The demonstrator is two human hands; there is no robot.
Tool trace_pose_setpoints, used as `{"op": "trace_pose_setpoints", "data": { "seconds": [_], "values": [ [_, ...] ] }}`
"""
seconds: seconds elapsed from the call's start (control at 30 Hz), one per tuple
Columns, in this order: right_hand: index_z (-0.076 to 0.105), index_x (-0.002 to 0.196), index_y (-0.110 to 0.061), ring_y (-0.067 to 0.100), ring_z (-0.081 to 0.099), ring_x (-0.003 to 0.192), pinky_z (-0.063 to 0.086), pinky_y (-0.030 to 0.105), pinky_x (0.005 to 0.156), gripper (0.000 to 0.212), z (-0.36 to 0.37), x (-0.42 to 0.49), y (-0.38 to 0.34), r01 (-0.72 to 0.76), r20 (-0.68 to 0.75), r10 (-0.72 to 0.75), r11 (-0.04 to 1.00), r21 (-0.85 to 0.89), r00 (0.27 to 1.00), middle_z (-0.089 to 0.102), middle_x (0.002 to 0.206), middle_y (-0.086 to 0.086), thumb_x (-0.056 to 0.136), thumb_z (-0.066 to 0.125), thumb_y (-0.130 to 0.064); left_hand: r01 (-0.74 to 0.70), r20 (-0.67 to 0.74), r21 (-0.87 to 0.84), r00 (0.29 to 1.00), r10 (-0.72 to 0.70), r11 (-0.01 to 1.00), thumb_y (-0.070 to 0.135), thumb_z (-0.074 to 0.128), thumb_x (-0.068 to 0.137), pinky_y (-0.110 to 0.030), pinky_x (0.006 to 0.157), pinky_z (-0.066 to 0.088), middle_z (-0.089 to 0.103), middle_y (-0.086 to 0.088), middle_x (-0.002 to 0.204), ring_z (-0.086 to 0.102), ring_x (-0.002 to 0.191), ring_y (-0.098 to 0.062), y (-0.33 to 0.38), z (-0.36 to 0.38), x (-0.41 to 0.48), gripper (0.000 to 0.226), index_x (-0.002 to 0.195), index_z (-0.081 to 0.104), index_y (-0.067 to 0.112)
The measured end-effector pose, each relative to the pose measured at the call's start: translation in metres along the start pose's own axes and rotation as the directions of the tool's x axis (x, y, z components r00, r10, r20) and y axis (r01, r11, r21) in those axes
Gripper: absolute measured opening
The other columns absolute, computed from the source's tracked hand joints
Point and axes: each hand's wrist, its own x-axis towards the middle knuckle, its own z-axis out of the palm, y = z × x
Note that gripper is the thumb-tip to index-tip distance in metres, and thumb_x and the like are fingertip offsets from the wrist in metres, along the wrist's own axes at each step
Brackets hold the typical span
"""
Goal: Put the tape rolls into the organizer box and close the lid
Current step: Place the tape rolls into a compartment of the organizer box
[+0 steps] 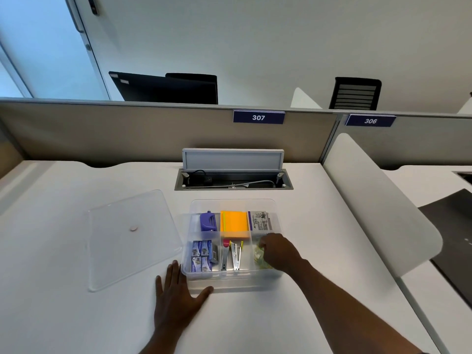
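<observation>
Reaching hand: the right hand (277, 250) is down inside the front right compartment of the organizer box (231, 277), fingers curled in a closed grip around clear, yellowish tape rolls (261, 256).
Tape rolls: in that front right compartment, partly hidden under the right hand; how many there are cannot be told.
Left hand: the left hand (178, 297) lies flat on the desk (76, 315), fingers spread and grip released, thumb along the box's front wall and fingertips touching its front left corner.
Organizer box: clear plastic, open on top, sitting near the middle of the desk.
Other compartments: a purple hole punch (208, 221) back left, an orange notepad (234, 224) back middle, a printed packet (260, 221) back right, small blue boxes (201, 255) front left, metal staple removers (232, 255) front middle.
Lid: the clear lid (132, 236) lies flat on the desk left of the box, just beside it, turned at an angle.
</observation>
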Motion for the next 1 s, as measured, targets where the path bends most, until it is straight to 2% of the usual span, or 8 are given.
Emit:
{"op": "trace_pose_setpoints", "data": {
  "seconds": [0.1, 0.27, 0.43, 0.7, 0.8, 0.9, 1.0],
  "values": [
    [0.066, 0.108, -0.013, 0.026, 0.061, 0.108, 0.049, 0.034, 0.092, 0.029, 0.007, 0.003, -0.005, 0.015, 0.116, -0.012, 0.999, -0.028, 0.993, 0.066, 0.118, 0.008, 0.083, 0.052, -0.009, -0.002, -0.009, -0.024, 1.0, 0.002, 1.0, 0.09, 0.025, 0.067, -0.05, 0.121, 0.009, 0.028, -0.01, 0.157, 0.019, 0.147, -0.022, -0.001, 0.001, 0.0, 0.112, 0.148, 0.027, 0.013],
    [0.059, 0.106, -0.01, 0.03, 0.061, 0.106, 0.05, 0.036, 0.092, 0.023, 0.014, 0.011, -0.006, 0.008, 0.167, -0.007, 1.0, -0.006, 0.986, 0.065, 0.117, 0.012, 0.085, 0.051, -0.006, 0.003, -0.003, -0.018, 1.0, -0.003, 1.0, 0.091, 0.024, 0.066, -0.048, 0.121, 0.008, 0.029, -0.008, 0.156, 0.019, 0.147, -0.021, -0.002, 0.003, 0.001, 0.112, 0.148, 0.028, 0.015],
    [0.054, 0.106, -0.004, 0.032, 0.063, 0.099, 0.051, 0.035, 0.084, 0.02, 0.018, 0.019, -0.003, 0.026, 0.203, -0.017, 0.999, -0.041, 0.979, 0.066, 0.112, 0.017, 0.089, 0.046, -0.008, 0.008, -0.003, -0.02, 1.0, -0.008, 1.0, 0.093, 0.024, 0.066, -0.047, 0.121, 0.006, 0.029, -0.007, 0.157, 0.019, 0.147, -0.021, -0.003, 0.004, 0.001, 0.112, 0.148, 0.027, 0.016],
    [0.054, 0.109, -0.006, 0.031, 0.063, 0.103, 0.05, 0.037, 0.09, 0.02, 0.018, 0.021, -0.002, 0.018, 0.18, -0.013, 1.0, -0.022, 0.984, 0.065, 0.116, 0.015, 0.091, 0.047, -0.008, 0.003, -0.021, -0.023, 1.0, -0.003, 1.0, 0.091, 0.027, 0.067, -0.047, 0.121, 0.007, 0.031, -0.008, 0.156, 0.02, 0.147, -0.021, -0.002, 0.003, 0.0, 0.11, 0.147, 0.03, 0.015],
    [0.056, 0.107, -0.008, 0.032, 0.059, 0.109, 0.049, 0.037, 0.094, 0.019, 0.016, 0.021, 0.0, 0.006, 0.188, -0.004, 1.0, -0.013, 0.982, 0.062, 0.123, 0.014, 0.09, 0.046, -0.008, -0.001, -0.022, -0.024, 1.0, 0.001, 1.0, 0.091, 0.027, 0.067, -0.047, 0.121, 0.007, 0.032, -0.008, 0.155, 0.02, 0.147, -0.022, -0.002, 0.003, 0.0, 0.109, 0.147, 0.03, 0.017],
    [0.058, 0.101, -0.01, 0.035, 0.052, 0.121, 0.048, 0.041, 0.1, 0.015, 0.013, 0.02, 0.001, -0.002, 0.13, -0.001, 1.0, 0.022, 0.991, 0.057, 0.131, 0.014, 0.088, 0.049, -0.007, 0.002, -0.014, -0.018, 1.0, -0.003, 1.0, 0.092, 0.025, 0.067, -0.047, 0.121, 0.005, 0.031, -0.008, 0.156, 0.018, 0.147, -0.021, -0.002, 0.004, 0.0, 0.11, 0.147, 0.029, 0.017],
    [0.057, 0.094, -0.013, 0.035, 0.06, 0.109, 0.054, 0.037, 0.088, 0.009, 0.007, 0.019, -0.002, -0.018, 0.021, 0.017, 0.999, 0.042, 1.0, 0.064, 0.121, 0.014, 0.088, 0.051, -0.013, 0.002, -0.012, -0.016, 1.0, -0.002, 1.0, 0.092, 0.025, 0.067, -0.047, 0.12, 0.005, 0.031, -0.008, 0.156, 0.019, 0.147, -0.022, -0.002, 0.004, 0.0, 0.11, 0.147, 0.031, 0.016]
  ]
}}
